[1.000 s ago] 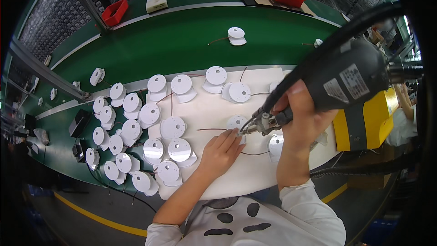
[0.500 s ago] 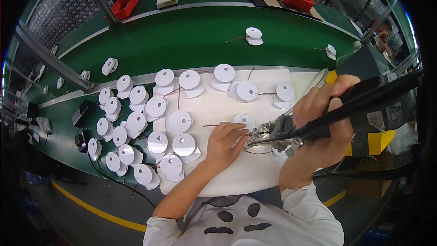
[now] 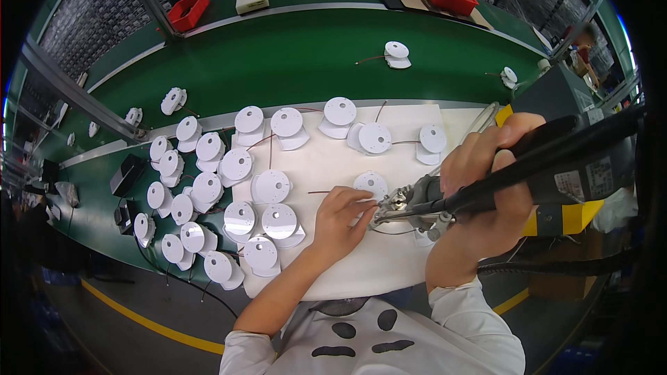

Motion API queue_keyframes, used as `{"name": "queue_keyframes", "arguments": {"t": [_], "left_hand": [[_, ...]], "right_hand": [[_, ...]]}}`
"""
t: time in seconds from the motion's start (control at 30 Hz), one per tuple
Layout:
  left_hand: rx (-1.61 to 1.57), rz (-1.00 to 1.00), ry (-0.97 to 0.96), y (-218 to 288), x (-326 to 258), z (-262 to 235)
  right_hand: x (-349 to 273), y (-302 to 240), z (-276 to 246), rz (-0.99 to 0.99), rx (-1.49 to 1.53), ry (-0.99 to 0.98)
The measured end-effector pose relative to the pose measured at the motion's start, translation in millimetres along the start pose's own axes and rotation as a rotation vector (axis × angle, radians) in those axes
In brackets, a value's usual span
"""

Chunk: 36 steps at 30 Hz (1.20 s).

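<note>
Big power tool [image 3: 556, 167] now swung down flat, metal tip right at the white disc [image 3: 370, 184] on the worktop [image 3: 326, 160], right hand [image 3: 486, 187] clenched around it, left hand [image 3: 340, 215] pinching the disc's wire.

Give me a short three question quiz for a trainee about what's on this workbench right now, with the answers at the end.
1. True or false: the right hand grips a black and yellow power tool whose metal tip points toward the left hand.
2. What colour is the mat under the hands?
A. white
B. blue
C. orange
3. Where do most of the white round parts lie: to the person's left or right of the left hand?

Key
1. True. The tip sits right by the left fingertips, next to one white round part.
2. A. White, on a green bench.
3. To the left, in a dense cluster; only a few lie to the right.
</note>
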<state>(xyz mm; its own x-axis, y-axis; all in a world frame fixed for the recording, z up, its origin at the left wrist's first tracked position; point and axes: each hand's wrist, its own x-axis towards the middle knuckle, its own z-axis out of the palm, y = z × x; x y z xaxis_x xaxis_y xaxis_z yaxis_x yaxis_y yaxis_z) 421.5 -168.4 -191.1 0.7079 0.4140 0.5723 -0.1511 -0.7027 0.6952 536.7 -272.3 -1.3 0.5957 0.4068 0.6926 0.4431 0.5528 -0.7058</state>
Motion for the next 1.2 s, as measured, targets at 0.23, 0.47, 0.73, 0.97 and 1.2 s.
{"name": "queue_keyframes", "arguments": {"t": [0.23,0.47,0.73,0.97,1.2], "left_hand": [[0.037,0.038,0.003,3.2,1.1,-1.4],[0.329,0.312,-0.105,1.8,-9.0,-4.4],[0.375,0.311,-0.164,0.4,-11.5,-2.9],[0.369,0.311,-0.138,1.9,-8.8,-2.3],[0.366,0.322,-0.134,0.2,-9.5,-2.7]], "right_hand": [[-1.5,-4.2,4.3,0.027,-0.109,0.149],[8.5,9.3,8.4,-0.007,-0.146,0.299],[7.8,17.0,15.3,-0.013,-0.15,0.287],[6.8,22.5,16.0,-0.026,-0.144,0.307],[2.5,28.1,14.6,-0.046,-0.076,0.204]]}}
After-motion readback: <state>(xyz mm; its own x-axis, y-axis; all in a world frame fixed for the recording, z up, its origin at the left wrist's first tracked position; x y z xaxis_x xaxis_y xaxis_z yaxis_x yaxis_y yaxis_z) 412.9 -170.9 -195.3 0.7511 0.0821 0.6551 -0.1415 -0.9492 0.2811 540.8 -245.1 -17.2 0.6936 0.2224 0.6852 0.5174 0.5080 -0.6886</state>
